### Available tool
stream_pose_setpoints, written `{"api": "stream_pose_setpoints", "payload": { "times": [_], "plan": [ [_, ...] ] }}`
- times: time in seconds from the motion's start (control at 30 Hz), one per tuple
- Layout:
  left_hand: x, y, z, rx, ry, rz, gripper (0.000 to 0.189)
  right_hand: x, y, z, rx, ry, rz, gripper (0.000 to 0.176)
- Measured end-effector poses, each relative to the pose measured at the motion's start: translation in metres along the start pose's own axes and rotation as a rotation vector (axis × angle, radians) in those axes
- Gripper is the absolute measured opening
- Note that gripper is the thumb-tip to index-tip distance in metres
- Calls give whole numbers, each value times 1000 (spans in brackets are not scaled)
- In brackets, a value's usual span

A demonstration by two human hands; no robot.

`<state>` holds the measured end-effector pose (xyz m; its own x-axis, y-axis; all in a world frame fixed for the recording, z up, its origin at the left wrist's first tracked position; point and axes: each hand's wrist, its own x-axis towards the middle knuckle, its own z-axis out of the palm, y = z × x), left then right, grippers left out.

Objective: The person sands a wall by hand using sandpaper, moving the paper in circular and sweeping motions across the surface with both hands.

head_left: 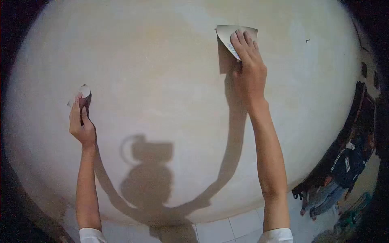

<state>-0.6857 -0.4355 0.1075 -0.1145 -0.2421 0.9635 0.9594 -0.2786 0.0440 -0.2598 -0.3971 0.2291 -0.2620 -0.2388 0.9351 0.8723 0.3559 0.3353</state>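
Both arms reach up to a pale, patchy wall [174, 93]. At the upper right, my right hand [250, 67] presses a sheet of sandpaper [225, 31] to the wall, fingers bent over its pale backing. Blue print shows near the fingertips, and the sheet's lower left edge lifts off and casts a shadow. Lower on the left, my left hand [82, 125] grips a small curled piece of sandpaper [85, 91] between thumb and fingers, close to the wall. Its pale face and a reddish-brown side are visible.
A shadow [148, 182] of my head and arms falls across the wall. White floor tiles [214, 233] run along its base. To the right, a person in a dark jacket [349, 164] is near a green object [354, 214]. A small dark mark [308, 40] is on the wall.
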Motion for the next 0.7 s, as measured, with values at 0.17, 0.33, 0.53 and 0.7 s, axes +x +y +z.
{"api": "stream_pose_setpoints", "payload": {
  "times": [0.17,0.33,0.53,0.7],
  "plan": [
    [-1,3,-2,12,0,26,31,-26,-37,2,192,-164,-199,57],
    [-4,-9,-1,-34,-10,-27,30,-16,38,-15,101,-28,126,65],
    [1,1,-6,10,-43,-11,31,-19,82,-22,16,31,340,66],
    [-2,1,-8,-13,-40,12,32,-26,57,-24,-44,-89,-66,66]
  ]
}}
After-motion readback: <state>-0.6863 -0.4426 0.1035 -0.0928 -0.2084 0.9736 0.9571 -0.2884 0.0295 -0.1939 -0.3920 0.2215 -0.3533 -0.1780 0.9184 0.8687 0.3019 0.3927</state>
